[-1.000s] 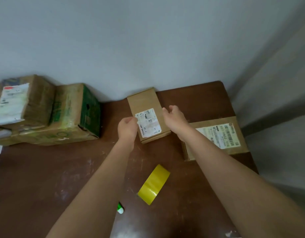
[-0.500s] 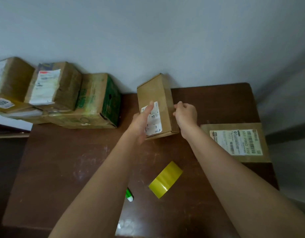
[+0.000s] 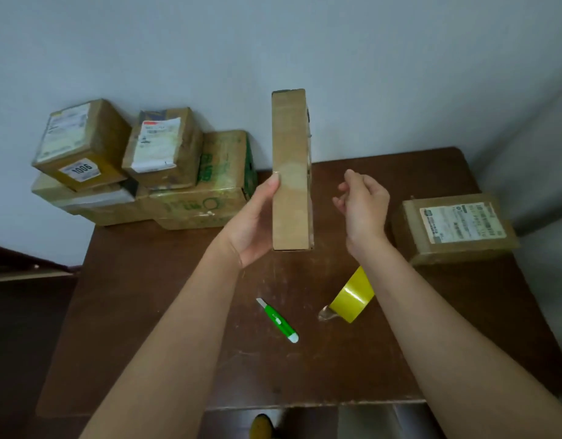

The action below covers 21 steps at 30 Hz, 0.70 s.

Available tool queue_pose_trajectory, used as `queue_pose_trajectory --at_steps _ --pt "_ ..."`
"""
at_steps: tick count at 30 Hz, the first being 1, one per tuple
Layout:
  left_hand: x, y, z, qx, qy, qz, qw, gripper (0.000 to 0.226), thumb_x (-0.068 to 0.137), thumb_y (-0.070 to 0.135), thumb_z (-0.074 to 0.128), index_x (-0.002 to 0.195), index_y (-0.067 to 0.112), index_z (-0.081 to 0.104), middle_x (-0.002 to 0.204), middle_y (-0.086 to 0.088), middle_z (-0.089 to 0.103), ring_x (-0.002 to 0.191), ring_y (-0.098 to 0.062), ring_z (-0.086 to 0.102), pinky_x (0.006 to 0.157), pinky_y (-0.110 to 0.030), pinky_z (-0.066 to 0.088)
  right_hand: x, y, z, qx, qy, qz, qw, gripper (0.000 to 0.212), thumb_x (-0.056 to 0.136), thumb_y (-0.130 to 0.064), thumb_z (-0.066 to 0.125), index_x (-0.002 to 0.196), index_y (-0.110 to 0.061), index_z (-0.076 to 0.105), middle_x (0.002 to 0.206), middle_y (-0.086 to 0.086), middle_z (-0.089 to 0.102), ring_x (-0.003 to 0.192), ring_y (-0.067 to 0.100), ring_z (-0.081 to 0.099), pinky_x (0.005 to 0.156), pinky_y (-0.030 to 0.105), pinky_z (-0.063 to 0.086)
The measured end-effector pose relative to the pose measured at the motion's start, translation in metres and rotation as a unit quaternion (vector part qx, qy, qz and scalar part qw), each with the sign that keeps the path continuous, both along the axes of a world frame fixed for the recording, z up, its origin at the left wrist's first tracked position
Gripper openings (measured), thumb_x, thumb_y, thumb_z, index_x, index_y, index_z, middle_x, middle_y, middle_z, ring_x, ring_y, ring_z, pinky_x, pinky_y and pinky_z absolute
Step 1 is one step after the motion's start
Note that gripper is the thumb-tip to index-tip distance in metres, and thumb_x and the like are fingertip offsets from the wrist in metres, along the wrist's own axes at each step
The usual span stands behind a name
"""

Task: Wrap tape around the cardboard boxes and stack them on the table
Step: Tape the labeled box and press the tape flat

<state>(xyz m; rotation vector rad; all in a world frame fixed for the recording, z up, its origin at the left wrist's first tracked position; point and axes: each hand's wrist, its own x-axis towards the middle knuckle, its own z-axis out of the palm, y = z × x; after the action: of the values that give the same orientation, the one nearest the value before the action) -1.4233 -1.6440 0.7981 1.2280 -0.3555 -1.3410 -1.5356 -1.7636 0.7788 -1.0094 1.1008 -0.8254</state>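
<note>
Box [image 3: 291, 172] now upended above tape roll [image 3: 352, 296], your L hand [image 3: 251, 226] gripping it, R hand [image 3: 363, 204] released w/ loose fingers — tape next.

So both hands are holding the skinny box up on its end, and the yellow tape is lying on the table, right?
Not quite. In the head view only the left hand holds the skinny box up on its end; the right hand is off it, holding nothing. The yellow tape is on the table.
</note>
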Motion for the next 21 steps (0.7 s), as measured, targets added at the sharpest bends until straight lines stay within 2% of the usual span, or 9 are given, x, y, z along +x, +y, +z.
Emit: queue_pose_trajectory --at_steps 2,4,7,10,13,18,21 --pt "0.005 0.029 0.002 -0.01 0.044 0.008 0.999 0.087 0.06 0.069 0.078 0.13 0.02 0.063 0.137 -0.014 0.058 0.126 -0.032 0.056 0.106 -0.054 0.043 0.004 0.021 0.002 0.002 -0.004 -0.018 1.0 0.038 0.099 -0.016 0.055 0.061 -0.014 0.05 0.06 -0.003 0.047 0.064 0.011 0.047 0.062 0.019 0.05" --pt "0.017 0.082 0.009 -0.007 0.068 0.022 0.997 0.079 0.064 0.07 0.072 0.128 0.023 0.066 0.138 -0.012 0.058 0.129 -0.032 0.054 0.107 -0.053 0.042 0.017 0.069 0.006 0.019 -0.014 -0.026 0.999 0.038 0.098 -0.015 0.056 0.061 -0.013 0.049 0.055 -0.005 0.045 0.062 0.011 0.044 0.061 0.02 0.05" --pt "0.045 0.163 0.018 0.004 0.09 0.052 0.995 0.076 0.077 0.072 0.051 0.134 0.023 0.059 0.138 -0.011 0.059 0.128 -0.032 0.055 0.105 -0.05 0.043 0.047 0.142 0.019 0.022 -0.026 0.011 0.999 0.037 0.098 -0.015 0.056 0.062 -0.012 0.05 0.051 -0.006 0.045 0.057 0.011 0.044 0.063 0.023 0.049" --pt "0.072 0.222 0.028 -0.01 0.132 0.068 0.989 0.076 0.078 0.074 0.048 0.131 0.021 0.063 0.136 -0.011 0.06 0.121 -0.032 0.058 0.099 -0.047 0.047 0.071 0.198 0.039 0.023 -0.047 0.062 0.997 0.038 0.1 -0.015 0.056 0.063 -0.011 0.051 0.048 -0.008 0.046 0.049 0.009 0.043 0.061 0.022 0.048" --pt "0.086 0.254 0.032 -0.027 0.147 0.078 0.986 0.078 0.075 0.076 0.048 0.13 0.022 0.064 0.138 -0.011 0.058 0.12 -0.031 0.058 0.096 -0.045 0.049 0.09 0.23 0.05 0.006 -0.048 0.098 0.994 0.038 0.101 -0.016 0.055 0.063 -0.011 0.053 0.043 -0.008 0.045 0.049 0.009 0.043 0.065 0.027 0.048" --pt "0.101 0.282 0.028 -0.03 0.172 0.085 0.981 0.088 0.074 0.079 0.05 0.142 0.022 0.053 0.146 -0.013 0.051 0.128 -0.034 0.05 0.108 -0.049 0.037 0.115 0.253 0.056 0.004 -0.024 0.141 0.99 0.036 0.102 -0.02 0.054 0.067 -0.011 0.054 0.042 -0.01 0.046 0.048 0.007 0.044 0.071 0.031 0.047" --pt "0.111 0.293 0.024 -0.035 0.19 0.107 0.975 0.089 0.074 0.079 0.051 0.143 0.022 0.052 0.144 -0.014 0.053 0.128 -0.034 0.052 0.107 -0.048 0.039 0.132 0.258 0.058 0.001 -0.022 0.168 0.986 0.036 0.102 -0.022 0.053 0.067 -0.012 0.059 0.045 -0.006 0.046 0.05 0.009 0.045 0.072 0.032 0.046"
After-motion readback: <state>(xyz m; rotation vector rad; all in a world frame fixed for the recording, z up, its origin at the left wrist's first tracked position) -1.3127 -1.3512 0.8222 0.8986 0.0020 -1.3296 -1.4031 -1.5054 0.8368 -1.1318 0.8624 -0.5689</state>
